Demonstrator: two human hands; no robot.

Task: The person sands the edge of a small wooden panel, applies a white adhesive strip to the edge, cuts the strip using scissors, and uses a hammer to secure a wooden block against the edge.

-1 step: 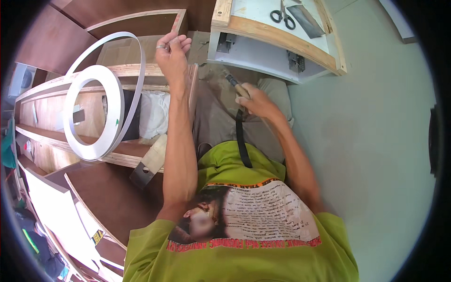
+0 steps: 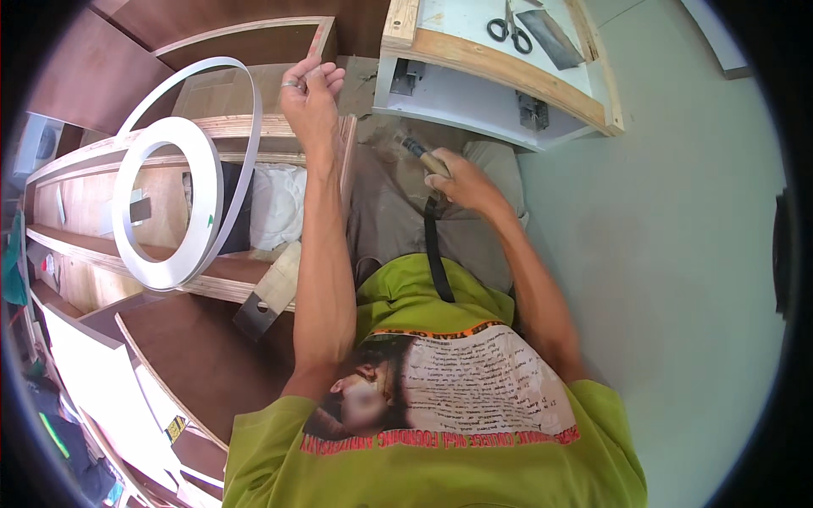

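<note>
My right hand (image 2: 457, 179) is closed around the handle of a wooden-handled tool (image 2: 421, 154) with a dark collar. Its far end is blurred and points away to the upper left, above my lap. My left hand (image 2: 312, 93) is raised over the end of a plywood frame (image 2: 349, 148), palm up. Its fingers are curled with the thumb against them, and a ring is on one. Whether anything small is pinched there does not show. Left of that forearm stands a roll of white edge banding (image 2: 127, 203), its loose end looping up.
A wide-bladed scraper (image 2: 275, 284) with a pale handle lies beside my left forearm. White crumpled plastic (image 2: 278, 203) sits in the frame. Ahead, a white cabinet (image 2: 474, 93) with wooden edges carries scissors (image 2: 511, 35) and a dark flat strip (image 2: 550, 38). Grey-green floor (image 2: 660, 254) spreads on the right.
The tool in my right hand has shifted slightly, its far end a little left and down. My left hand has stayed in place.
</note>
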